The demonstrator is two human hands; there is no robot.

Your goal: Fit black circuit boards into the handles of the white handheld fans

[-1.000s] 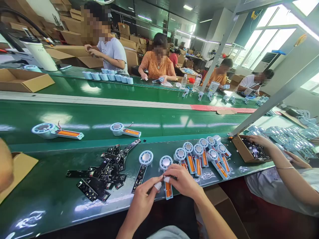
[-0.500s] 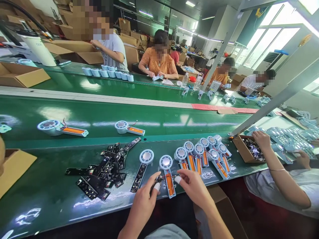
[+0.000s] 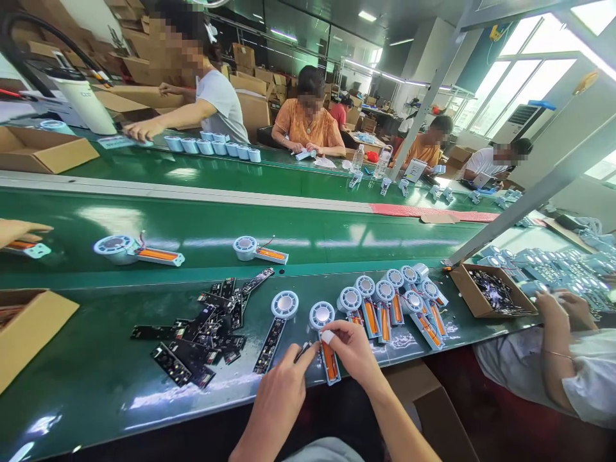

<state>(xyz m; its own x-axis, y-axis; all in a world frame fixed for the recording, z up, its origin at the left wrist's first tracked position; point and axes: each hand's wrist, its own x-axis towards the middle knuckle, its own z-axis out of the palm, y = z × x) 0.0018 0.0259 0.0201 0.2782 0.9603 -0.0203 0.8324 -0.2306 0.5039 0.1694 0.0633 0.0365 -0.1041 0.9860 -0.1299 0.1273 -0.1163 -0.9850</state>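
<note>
A light-blue fan unit [image 3: 322,315] with an orange-filled handle lies at the bench's front edge. My left hand [image 3: 287,378] is closed on a small dark circuit board [image 3: 303,350] just left of that handle, mostly hidden by the fingers. My right hand [image 3: 350,346] pinches over the top of the handle; what its fingertips hold is too small to make out. Left of it lies another fan unit [image 3: 284,305] with a black board [image 3: 269,345] in its handle. A pile of black circuit boards [image 3: 202,333] lies farther left.
Several fan units [image 3: 384,290] stand grouped at the right, beside a cardboard box [image 3: 491,301] of small parts. A co-worker's hands [image 3: 561,308] are beyond it. Two units [image 3: 115,249] lie on the green belt [image 3: 212,224]. Another box [image 3: 38,327] is at left.
My right hand has moved left and closer to my left hand, over the handle. Across the belt, a person's arm has reached left. The co-worker's hand at right has left the parts box.
</note>
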